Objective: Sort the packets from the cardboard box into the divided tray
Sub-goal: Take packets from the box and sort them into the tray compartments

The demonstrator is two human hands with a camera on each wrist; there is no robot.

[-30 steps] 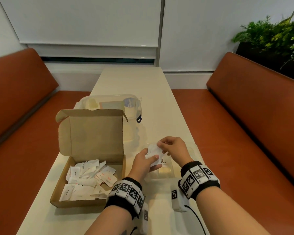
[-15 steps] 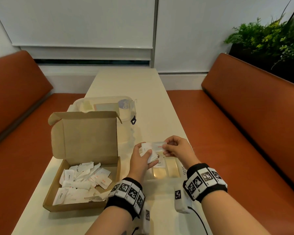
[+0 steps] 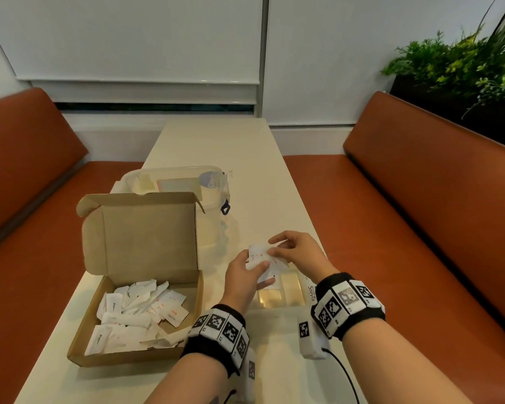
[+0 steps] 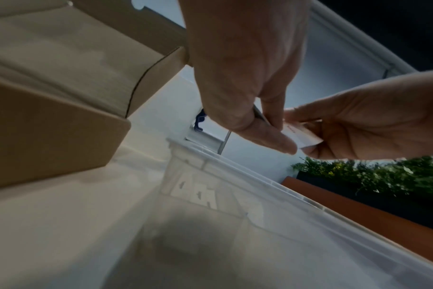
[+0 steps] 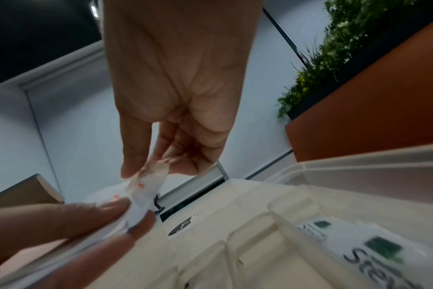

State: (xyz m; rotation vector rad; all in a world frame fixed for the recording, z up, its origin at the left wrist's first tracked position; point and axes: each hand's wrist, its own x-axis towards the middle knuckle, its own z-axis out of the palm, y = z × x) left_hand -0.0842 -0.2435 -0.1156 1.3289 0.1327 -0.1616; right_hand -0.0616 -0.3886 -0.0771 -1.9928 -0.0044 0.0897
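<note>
Two hands meet above the clear divided tray, each gripping small white packets with red print. The left hand holds a few of them pinched between thumb and curled fingers, and the right hand pinches the top one by its edge with thumb and forefinger. In the right wrist view that packet hangs crumpled from the right fingertips while the left hand's fingers clamp its lower end. In the left wrist view the packet shows as a flat white strip between the left thumb and the right hand.

The tray sits on the cream table, just right of the open cardboard box and directly below the hands. Its compartments nearest the person hold pale yellowish packets, and a white packet printed "Stevia" in dark letters with a green mark lies in the compartment on the side away from the box. How many compartments the tray has cannot be told.

The cardboard box stands with its lid tilted up, and a loose heap of white packets covers its floor, some with red print and some with dark print. Behind the box, further from the person, is a clear plastic container with a lid and a blue clip on its side. Orange bench seats run along both sides of the table, and green plants rise behind the right-hand bench back.
</note>
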